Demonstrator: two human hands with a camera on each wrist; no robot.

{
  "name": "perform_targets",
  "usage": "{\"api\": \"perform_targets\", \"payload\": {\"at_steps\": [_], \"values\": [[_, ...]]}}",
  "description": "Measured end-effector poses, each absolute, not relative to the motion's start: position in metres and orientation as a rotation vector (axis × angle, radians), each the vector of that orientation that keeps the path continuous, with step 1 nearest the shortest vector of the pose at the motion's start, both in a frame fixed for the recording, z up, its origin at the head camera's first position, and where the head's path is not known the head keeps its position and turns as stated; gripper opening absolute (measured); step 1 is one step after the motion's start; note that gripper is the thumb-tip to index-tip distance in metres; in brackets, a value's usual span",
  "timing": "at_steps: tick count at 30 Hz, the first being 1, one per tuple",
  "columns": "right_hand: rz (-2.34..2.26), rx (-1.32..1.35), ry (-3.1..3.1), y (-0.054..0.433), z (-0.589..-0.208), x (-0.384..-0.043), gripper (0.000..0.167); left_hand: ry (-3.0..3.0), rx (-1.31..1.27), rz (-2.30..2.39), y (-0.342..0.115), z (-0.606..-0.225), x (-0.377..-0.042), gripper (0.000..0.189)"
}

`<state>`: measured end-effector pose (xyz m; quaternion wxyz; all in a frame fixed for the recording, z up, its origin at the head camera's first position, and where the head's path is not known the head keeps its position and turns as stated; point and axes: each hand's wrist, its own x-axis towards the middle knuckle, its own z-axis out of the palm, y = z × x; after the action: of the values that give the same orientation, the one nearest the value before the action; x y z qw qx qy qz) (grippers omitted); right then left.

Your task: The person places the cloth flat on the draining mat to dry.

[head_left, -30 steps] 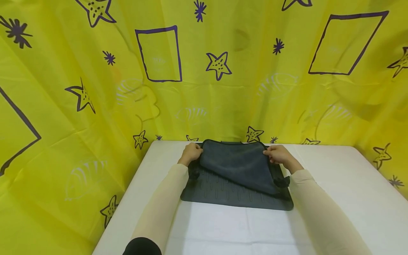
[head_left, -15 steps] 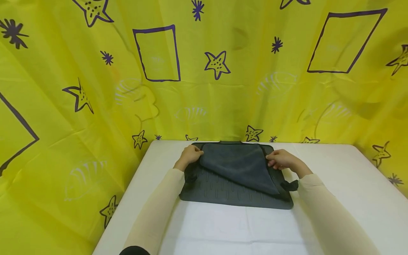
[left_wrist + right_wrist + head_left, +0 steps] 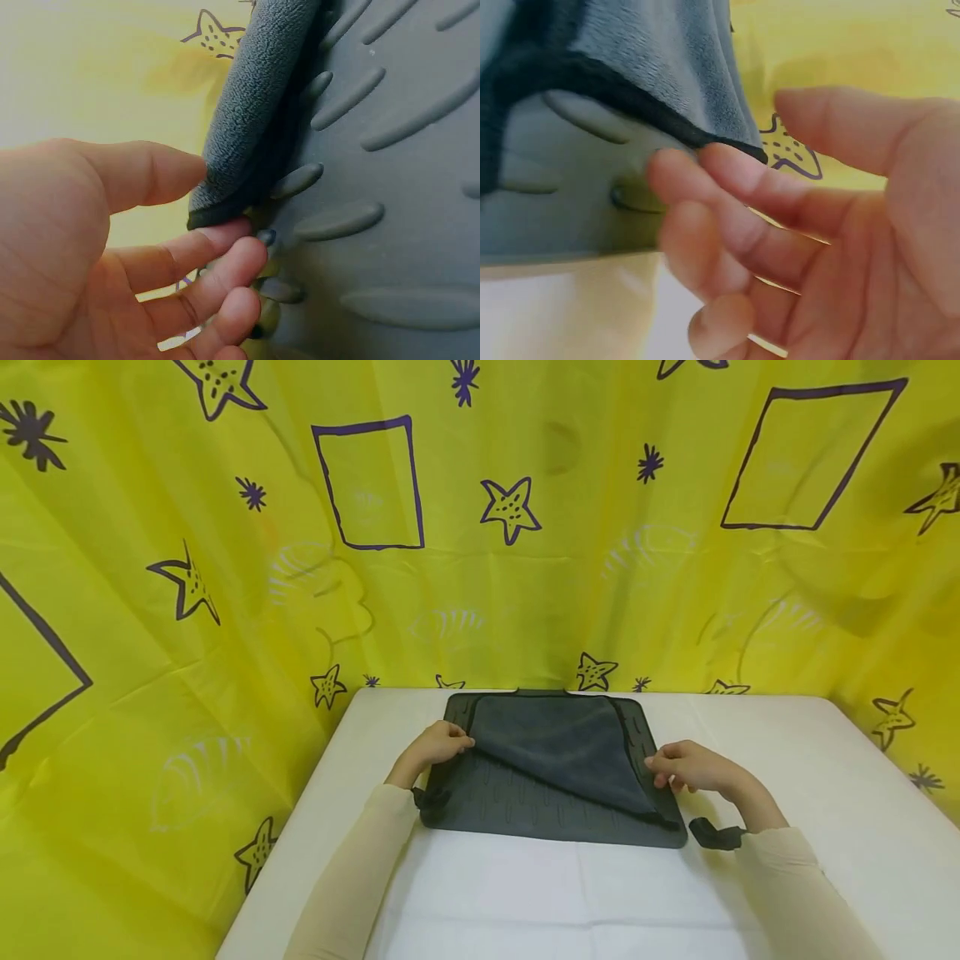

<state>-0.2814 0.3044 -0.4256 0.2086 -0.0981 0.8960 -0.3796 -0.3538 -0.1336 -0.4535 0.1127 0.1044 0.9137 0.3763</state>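
Note:
A grey-blue microfiber cloth with a black hem lies folded, its front edge slanting, on a dark grey ribbed mat. At the cloth's left corner, my left hand pinches the hemmed edge. The left wrist view shows the thumb of that hand on the cloth's plush side and the index fingertip at the hem. My right hand is over the mat's right edge, fingers loosely bent and holding nothing. In the right wrist view its thumb stands apart from the fingers, which overlap the hem.
The mat sits at the back of a white table, with a small tab at its far edge. Behind and to the left hangs a yellow curtain printed with stars and frames. A black strap shows at the right wrist.
Both hands have moved toward the front edge of the mat. My right hand has let go of the cloth's right side and moved outward. The cloth's raised back edge has settled flat.

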Motion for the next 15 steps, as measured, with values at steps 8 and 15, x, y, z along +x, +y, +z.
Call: {"api": "perform_targets", "payload": {"at_steps": [8,15], "values": [[-0.984,-0.285,2.451,0.298,-0.43,-0.262,0.027,2.751,0.354,1.104,-0.132,-0.461,-0.349,0.013],[-1.093,-0.37,2.384,0.295,-0.44,-0.258,0.023,2.791,0.265,1.189,-0.124,-0.468,-0.346,0.014]]}}
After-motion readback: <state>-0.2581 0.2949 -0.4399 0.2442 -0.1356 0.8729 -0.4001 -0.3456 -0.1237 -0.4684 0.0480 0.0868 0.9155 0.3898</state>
